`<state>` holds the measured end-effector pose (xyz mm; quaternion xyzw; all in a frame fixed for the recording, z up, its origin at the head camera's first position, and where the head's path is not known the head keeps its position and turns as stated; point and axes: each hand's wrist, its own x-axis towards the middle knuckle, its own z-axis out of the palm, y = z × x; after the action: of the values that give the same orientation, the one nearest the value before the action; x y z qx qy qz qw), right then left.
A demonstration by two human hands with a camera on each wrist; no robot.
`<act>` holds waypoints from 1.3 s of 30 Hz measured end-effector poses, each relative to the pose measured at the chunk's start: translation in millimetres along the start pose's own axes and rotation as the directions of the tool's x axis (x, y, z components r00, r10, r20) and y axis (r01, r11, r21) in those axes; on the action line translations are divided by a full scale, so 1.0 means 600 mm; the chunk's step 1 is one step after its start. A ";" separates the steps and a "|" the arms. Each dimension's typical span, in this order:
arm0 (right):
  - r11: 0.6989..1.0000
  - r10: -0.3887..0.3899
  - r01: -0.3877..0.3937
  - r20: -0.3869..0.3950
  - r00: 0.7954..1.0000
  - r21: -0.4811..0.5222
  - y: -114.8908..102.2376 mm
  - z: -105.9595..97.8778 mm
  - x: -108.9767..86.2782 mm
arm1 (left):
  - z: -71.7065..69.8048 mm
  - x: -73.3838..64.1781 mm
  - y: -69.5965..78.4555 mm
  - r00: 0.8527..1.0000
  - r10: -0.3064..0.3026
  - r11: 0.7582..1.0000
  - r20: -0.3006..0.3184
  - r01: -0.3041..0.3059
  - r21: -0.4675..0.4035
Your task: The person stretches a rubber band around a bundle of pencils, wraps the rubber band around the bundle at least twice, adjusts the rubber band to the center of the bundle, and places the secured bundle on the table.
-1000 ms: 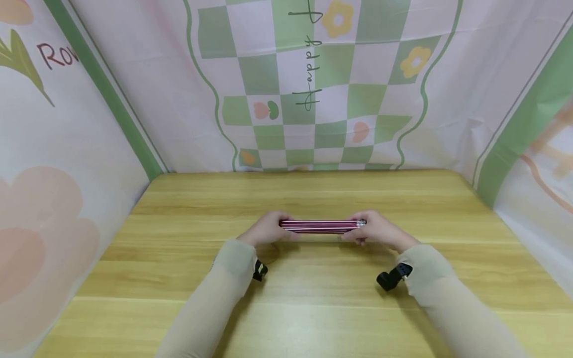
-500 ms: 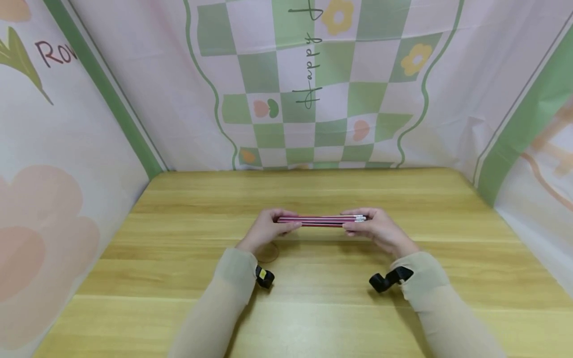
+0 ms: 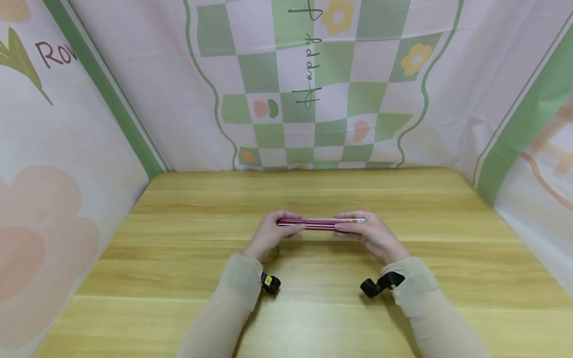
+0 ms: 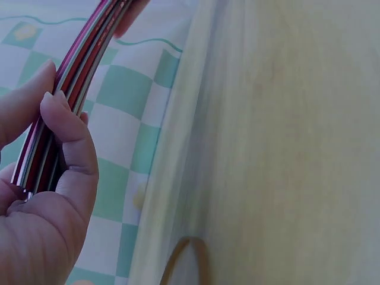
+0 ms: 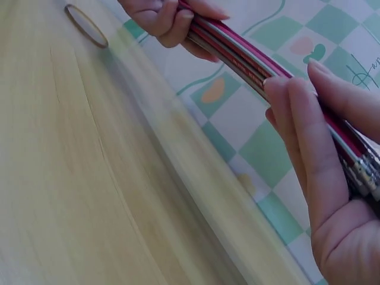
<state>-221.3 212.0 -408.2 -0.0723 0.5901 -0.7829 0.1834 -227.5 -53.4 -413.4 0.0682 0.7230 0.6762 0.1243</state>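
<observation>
A bundle of several dark red striped pencils point(image 3: 320, 226) lies level between my two hands, above the table. Its left part is gripped by my left hand point(image 3: 267, 234), thumb in front and fingers behind. My right hand point(image 3: 372, 236) holds the other end, where silver ferrules point(image 5: 363, 172) show in the right wrist view. A thin tan rubber band point(image 4: 203, 260) rests on the table near my left hand; in the head view that hand mostly hides it.
The wood-grain table point(image 3: 322, 308) reaches back to a printed cloth point(image 3: 331, 104) with green checks. Cloth also hangs along the left and right sides. Black wrist cameras point(image 3: 270, 283) sit on both sleeves.
Both hands have shifted inward along the pencils, the right hand most, and the bundle has turned in them. The thumbs now show in front. The rubber band has become more covered.
</observation>
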 end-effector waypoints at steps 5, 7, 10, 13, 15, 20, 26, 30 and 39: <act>1.000 0.011 -0.011 -0.001 1.000 0.029 0.001 0.007 -0.001 | 0.003 -0.003 -0.004 1.000 0.018 1.000 -0.012 -0.019 -0.019; 0.999 0.018 -0.018 -0.015 1.000 0.034 0.003 0.008 -0.001 | 0.003 -0.004 -0.006 1.000 0.020 1.000 -0.018 -0.021 -0.011; 0.999 0.034 -0.033 -0.031 0.999 0.040 0.004 0.011 -0.001 | 0.003 -0.005 -0.010 0.999 0.029 0.999 -0.026 -0.029 0.013; 0.998 0.044 -0.042 -0.032 0.999 0.046 0.006 0.011 -0.002 | 0.001 -0.007 -0.011 0.999 0.042 0.998 -0.028 -0.040 0.045; 0.998 0.050 -0.048 -0.027 0.998 0.047 0.006 0.011 -0.003 | -0.001 -0.009 -0.008 0.999 0.048 0.997 -0.020 -0.046 0.067; 0.997 0.058 -0.057 -0.024 0.998 0.054 0.008 0.007 -0.003 | -0.012 -0.016 0.003 0.998 0.057 0.989 0.027 -0.060 0.138; 0.996 0.062 -0.061 -0.019 0.998 0.060 0.009 0.003 -0.003 | -0.041 -0.021 0.011 0.997 0.038 0.979 0.069 -0.051 0.199; 0.996 0.069 -0.067 -0.023 0.997 0.065 0.009 0.001 -0.003 | -0.061 -0.022 0.013 0.999 0.015 0.965 0.032 -0.023 0.262; 0.993 0.082 -0.079 -0.029 0.996 0.085 0.012 -0.006 0.000 | -0.091 -0.028 0.008 0.996 -0.010 0.862 -0.086 0.052 0.505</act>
<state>-221.0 213.7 -416.2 -0.0281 0.5621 -0.7999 0.2082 -226.4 -110.1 -404.3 0.0594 0.8805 0.4628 0.0836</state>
